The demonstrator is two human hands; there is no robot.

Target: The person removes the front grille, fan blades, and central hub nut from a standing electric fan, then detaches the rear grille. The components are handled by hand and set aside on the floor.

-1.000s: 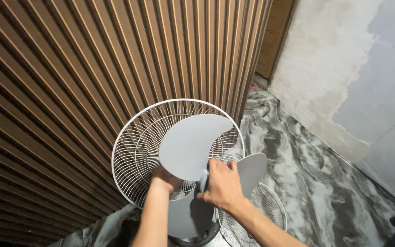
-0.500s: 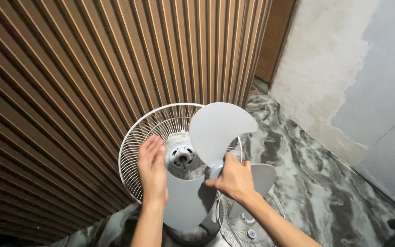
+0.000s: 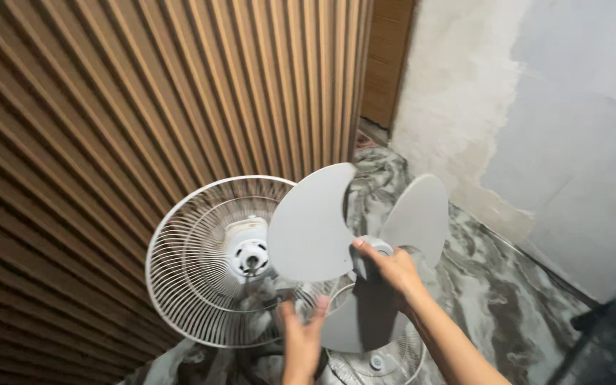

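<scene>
item: slatted brown wooden wall panel [image 3: 108,107], far left, backdrop only. item: round white wire rear fan guard [image 3: 180,285], standing upright on its stand, with the white motor housing and bare shaft [image 3: 249,255] exposed at its centre. item: left hand [image 3: 301,341], low in view, fingers spread wide, holding nothing, just beneath the guard's lower rim. item: pale grey three-bladed plastic fan propeller [image 3: 315,228], off the shaft, held in the air just right of the guard. item: right hand [image 3: 392,269], closed around the propeller's hub. item: second white wire grille [image 3: 379,360], lying on the grey marbled floor [image 3: 493,285] below. step judged: blade removal, the lift-away part; the next move would call for a clear spot and a steady carry. unclear: stand base cut off at the bottom edge; the lower blade hides most of the floor grille; dark object at the far right cannot be identified.
</scene>
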